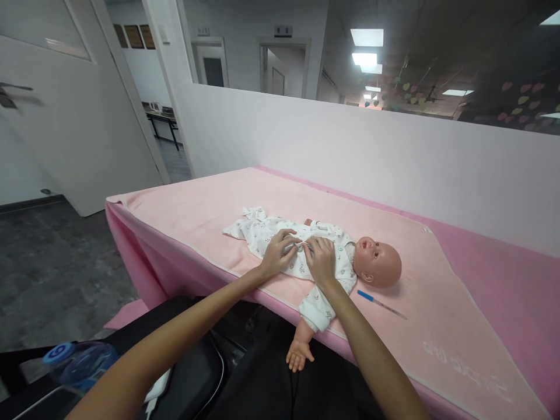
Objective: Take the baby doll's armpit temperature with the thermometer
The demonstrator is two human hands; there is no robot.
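White partition wall with a glass pane above runs behind the table, door open at far left. Table is draped in a pink cover with a lighter pink mat on top. Baby doll lies on its back mid-mat, close to the table's near edge, head toward the right end, white printed onesie on. One doll arm hangs over the near edge, bare doll hand off the table. Left hand and right hand both rest on the doll's torso, nearly touching, fingers curled together pinching the onesie front at mid-chest; exact pinch point too small to tell. Thin blue-capped thermometer lies on the mat just beside the head, toward the near edge. Blue-capped bottle at bottom left, off the table.
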